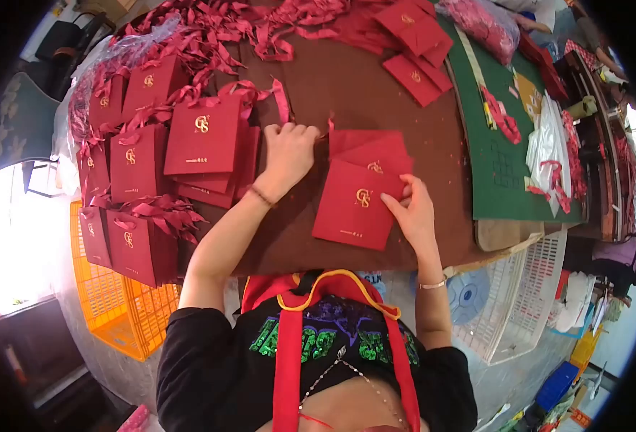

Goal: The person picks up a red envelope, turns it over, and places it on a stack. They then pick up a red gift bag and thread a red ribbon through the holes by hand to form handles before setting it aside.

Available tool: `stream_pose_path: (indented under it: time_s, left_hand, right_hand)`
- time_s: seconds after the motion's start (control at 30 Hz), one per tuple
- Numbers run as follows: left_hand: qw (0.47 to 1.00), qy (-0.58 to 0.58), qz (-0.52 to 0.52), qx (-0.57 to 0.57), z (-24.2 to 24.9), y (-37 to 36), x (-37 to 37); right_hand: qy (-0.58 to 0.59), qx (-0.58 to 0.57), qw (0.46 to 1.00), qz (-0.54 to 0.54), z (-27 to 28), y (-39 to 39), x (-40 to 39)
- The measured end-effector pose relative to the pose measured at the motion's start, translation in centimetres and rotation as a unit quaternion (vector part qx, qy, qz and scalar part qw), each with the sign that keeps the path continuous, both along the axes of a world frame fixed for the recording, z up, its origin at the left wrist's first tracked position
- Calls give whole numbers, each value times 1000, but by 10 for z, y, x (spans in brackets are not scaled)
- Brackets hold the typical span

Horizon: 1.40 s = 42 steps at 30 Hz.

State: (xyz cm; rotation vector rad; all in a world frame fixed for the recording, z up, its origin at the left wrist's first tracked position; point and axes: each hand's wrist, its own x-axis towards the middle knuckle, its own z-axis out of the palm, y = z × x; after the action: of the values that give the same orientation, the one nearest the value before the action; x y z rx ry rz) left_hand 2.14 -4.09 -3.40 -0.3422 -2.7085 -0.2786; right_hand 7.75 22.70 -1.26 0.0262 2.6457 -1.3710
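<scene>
My left hand [288, 155] is closed over the brown tabletop [282, 223], at the upper left of a small fanned stack of red bags. What its curled fingers hold, if anything, is too small to make out. My right hand [413, 214] pinches the right edge of the top red bag [354, 205], with thumb on its front and fingers at the edge. Gold lettering marks the bag. Beneath it, other red bags [365, 140] stick out at the top. Left of my left hand lies a pile of finished-looking red bags [201, 137] with ribbon handles.
More red bags [138, 162] stand along the left side. Loose red ribbons [203, 32] heap at the far left. Several red pieces [415, 75] lie at the back right. A green mat [501, 162] covers the right side. Orange [145, 317] and white crates [516, 302] stand below the table.
</scene>
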Motion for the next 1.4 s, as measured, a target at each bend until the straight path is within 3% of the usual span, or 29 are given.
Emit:
stream_pose_path:
  time_s: [0.07,0.1,0.17,0.37,0.6,0.7,0.77,0.8,0.83,0.9,0.93,1.0,1.1,1.17,1.23,1.3,1.4]
  left_hand:
    - [997,-25,-12,-74,12,-12,33]
    - [992,-54,-11,-112,12,-20,45]
    - [984,-105,19,-143,8,-30,63]
    - [998,-22,13,-54,11,-6,54]
    - [999,-20,-23,-9,-15,-5,32]
    - [995,17,-70,75,-15,-6,41]
    - [931,-70,-64,352,-11,-5,49]
    - [888,-216,-3,405,11,-6,58]
    - [887,-221,-3,406,13,-7,62]
    - [718,-284,-18,636,16,-12,70]
    - [722,-328,27,609,32,-13,77]
    - [729,-339,-1,595,28,-15,88]
    - [723,-370,-19,583,30,-13,103]
    - [719,-398,-19,570,30,-7,111]
    - [733,-392,-19,555,30,1,116]
    - [837,-293,-65,457,25,7,119]
    - [842,-301,-45,445,34,17,124]
  right_hand:
    - [190,170,966,40,0,-4,3]
    - [180,173,968,39,2,-6,5]
    - [297,236,922,82,11,-18,3]
    - [335,273,888,160,13,-54,2]
    - [239,224,924,197,3,-57,27]
    - [217,208,934,193,2,-56,42]
    - [204,202,938,192,3,-56,48]
    - [199,203,940,190,4,-55,50]
    - [210,204,939,183,5,-56,52]
    - [219,202,938,177,5,-57,54]
    - [224,190,939,179,4,-57,54]
    - [228,176,940,183,4,-58,54]
    - [123,150,962,192,15,-54,46]
    - [-124,-4,977,172,21,-45,29]
    - [-138,-56,971,186,8,-38,22]
    - [-206,-141,946,205,-2,-36,18]
    - [-213,-139,945,206,3,-35,18]
